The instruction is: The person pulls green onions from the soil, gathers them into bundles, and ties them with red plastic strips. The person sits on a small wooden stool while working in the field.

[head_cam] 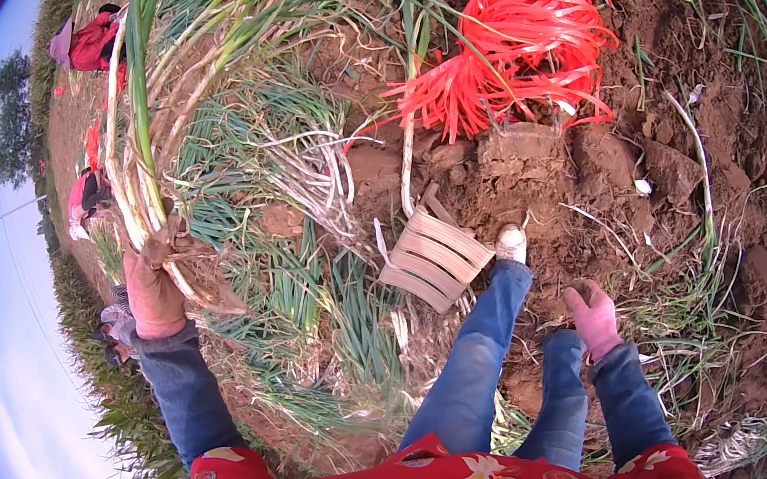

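Observation:
My left hand (151, 288), in a soil-stained pink glove, is raised at the left, gripping a bunch of green onions (128, 174) near the root end. Their white stalks and green leaves point up and away. My right hand (592, 319), also in a pink glove, hangs beside my right knee with its fingers curled together, and nothing shows in it. Between my hands, a small beige slatted stool (437, 260) sits tilted near my shoe (511, 243). Just beyond the stool lies a heap of pulled white onion stalks (316, 186).
A tangle of red plastic tying strips (538, 45) lies ahead on the brown soil (609, 209). Pulled green onions (314, 289) cover the ground at left and centre. Loose clods and single stalks lie at right. Several people (91, 42) are bent over at the far left.

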The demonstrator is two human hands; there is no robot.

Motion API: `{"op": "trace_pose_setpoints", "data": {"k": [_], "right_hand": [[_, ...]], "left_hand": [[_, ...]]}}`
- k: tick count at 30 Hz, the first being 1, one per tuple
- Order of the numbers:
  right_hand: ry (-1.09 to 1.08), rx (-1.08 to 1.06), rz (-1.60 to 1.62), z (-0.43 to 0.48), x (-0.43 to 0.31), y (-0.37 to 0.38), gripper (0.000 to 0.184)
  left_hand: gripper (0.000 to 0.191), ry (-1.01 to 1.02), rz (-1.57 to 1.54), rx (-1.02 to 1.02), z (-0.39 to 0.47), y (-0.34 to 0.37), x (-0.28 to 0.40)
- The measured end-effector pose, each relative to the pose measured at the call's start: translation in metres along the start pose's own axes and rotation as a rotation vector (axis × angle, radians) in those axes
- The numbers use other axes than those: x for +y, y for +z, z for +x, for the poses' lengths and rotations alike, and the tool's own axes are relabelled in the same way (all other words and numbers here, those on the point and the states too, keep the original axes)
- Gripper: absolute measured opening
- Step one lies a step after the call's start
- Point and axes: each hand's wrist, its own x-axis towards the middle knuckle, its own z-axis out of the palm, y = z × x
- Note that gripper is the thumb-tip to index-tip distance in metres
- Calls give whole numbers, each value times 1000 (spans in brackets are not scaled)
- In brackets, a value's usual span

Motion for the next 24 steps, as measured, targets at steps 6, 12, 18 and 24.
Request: {"op": "trace_pose_setpoints", "data": {"k": [6, 12, 18, 24], "right_hand": [[175, 109, -312, 13, 54, -26, 35], [423, 216, -359, -3, 83, -66, 42], [478, 542, -599, 74, 104, -185, 52], [389, 890, -875, 220, 119, -314, 53]], "left_hand": [[36, -289, 415, 195, 100, -98, -192], [47, -440, 905, -130, 71, 49, -302], [47, -499, 500, -802, -63, 250, -342], [41, -382, 442, -1110, -181, 361, -366]]}}
